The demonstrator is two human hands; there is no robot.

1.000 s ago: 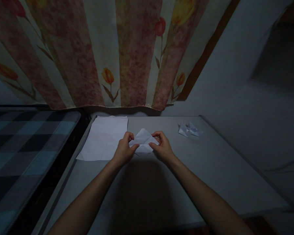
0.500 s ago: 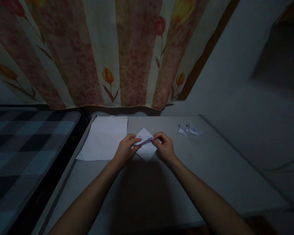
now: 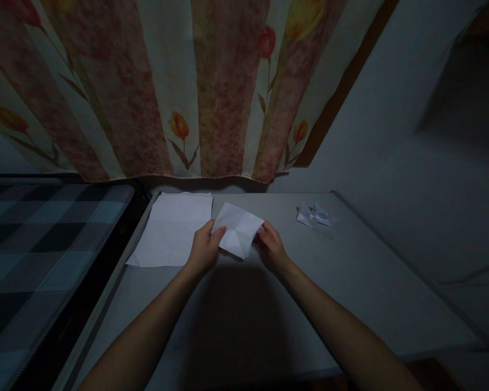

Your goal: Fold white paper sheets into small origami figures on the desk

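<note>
A small white folded sheet of paper (image 3: 238,228) is held slightly tilted above the table, with crease lines meeting near its lower middle. My left hand (image 3: 206,247) grips its left side, thumb on the upper face and fingers out of sight underneath. At the right corner, my right hand (image 3: 272,247) is closed around the paper's edge; its fingers are curled, slightly blurred and partly behind the sheet.
Larger white paper sheets (image 3: 175,231) lie at the table's left side. Folded paper pieces (image 3: 313,215) rest at the back right of the pale table (image 3: 350,293). A checked mattress (image 3: 44,260) borders the left, and a tulip-patterned curtain (image 3: 212,98) hangs behind.
The folded paper has been turned and opened out flatter, showing a broad creased face. My left thumb now lies over it, and my right hand has shifted slightly down at its edge.
</note>
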